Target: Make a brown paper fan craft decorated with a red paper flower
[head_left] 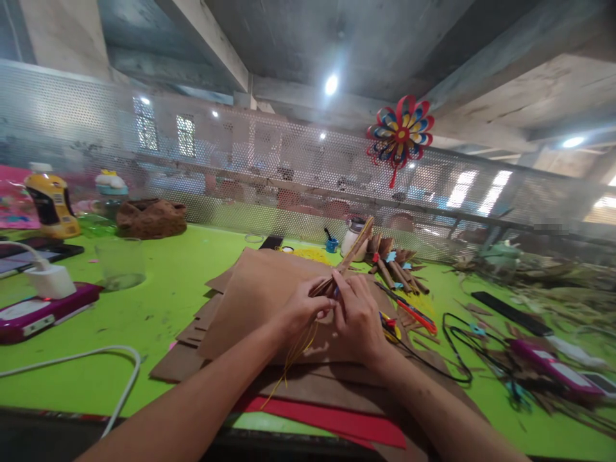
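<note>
Both the left hand and the right hand, as I see from far, pinch one brown strip bundle, which sticks out forward beyond them. Brown sheets lie under both. Leftward of the left hand, past the sheets' edge, I find room over the green table. Just beside the right hand, a red-handled tool narrows the room.
</note>
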`<state>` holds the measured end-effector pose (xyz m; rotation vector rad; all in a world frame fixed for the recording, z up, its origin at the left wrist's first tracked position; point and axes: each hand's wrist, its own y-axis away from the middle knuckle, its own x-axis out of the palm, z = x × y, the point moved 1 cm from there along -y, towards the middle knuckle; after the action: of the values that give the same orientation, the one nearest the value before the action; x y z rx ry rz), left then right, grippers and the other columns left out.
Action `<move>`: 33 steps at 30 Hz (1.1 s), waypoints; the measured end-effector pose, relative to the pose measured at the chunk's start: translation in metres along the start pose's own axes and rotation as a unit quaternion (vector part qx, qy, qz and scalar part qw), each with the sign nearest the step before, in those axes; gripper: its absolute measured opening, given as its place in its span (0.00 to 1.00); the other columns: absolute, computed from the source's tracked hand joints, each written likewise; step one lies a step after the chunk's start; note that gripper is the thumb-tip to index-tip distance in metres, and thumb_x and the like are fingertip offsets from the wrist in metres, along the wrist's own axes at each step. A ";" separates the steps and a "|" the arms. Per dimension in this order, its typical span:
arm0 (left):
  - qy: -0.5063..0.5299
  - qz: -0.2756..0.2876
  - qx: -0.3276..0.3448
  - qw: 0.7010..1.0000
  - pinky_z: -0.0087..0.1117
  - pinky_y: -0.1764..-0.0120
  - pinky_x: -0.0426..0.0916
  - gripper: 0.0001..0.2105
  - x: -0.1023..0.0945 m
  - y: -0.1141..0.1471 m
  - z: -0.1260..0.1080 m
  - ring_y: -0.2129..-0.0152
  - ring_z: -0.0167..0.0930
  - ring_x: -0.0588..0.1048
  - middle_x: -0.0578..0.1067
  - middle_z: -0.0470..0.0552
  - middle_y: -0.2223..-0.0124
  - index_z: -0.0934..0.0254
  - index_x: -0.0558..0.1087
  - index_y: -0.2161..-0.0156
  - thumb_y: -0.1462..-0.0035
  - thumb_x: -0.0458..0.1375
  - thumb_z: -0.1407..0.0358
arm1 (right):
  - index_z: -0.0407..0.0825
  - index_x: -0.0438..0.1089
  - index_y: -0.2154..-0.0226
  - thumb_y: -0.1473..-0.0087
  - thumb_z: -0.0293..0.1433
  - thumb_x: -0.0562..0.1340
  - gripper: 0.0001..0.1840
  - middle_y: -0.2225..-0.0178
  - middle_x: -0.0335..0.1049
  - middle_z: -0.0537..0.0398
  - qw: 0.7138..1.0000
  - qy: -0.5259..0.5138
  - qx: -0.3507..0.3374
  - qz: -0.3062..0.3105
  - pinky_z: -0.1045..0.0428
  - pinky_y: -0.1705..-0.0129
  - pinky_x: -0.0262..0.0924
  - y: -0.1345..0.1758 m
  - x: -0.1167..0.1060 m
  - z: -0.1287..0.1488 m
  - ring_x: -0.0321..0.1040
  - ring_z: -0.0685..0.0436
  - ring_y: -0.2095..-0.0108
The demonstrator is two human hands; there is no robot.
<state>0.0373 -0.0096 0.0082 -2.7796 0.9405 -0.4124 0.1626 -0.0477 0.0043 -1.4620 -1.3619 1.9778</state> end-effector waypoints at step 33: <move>0.087 0.031 -0.008 0.996 0.24 0.76 0.55 0.14 0.001 0.000 0.000 0.79 0.21 0.63 0.68 0.47 0.70 0.66 0.70 0.64 0.61 0.57 0.74 | 0.47 0.63 0.50 0.48 0.25 0.53 0.22 0.62 0.64 0.48 0.981 -0.166 0.092 -0.030 0.46 0.58 0.61 -0.004 0.001 -0.011 0.62 0.43 0.61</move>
<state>0.0386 -0.0103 0.0082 -2.7558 1.0678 -0.6478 0.1703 -0.0395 0.0073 -1.0298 -1.2855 2.3124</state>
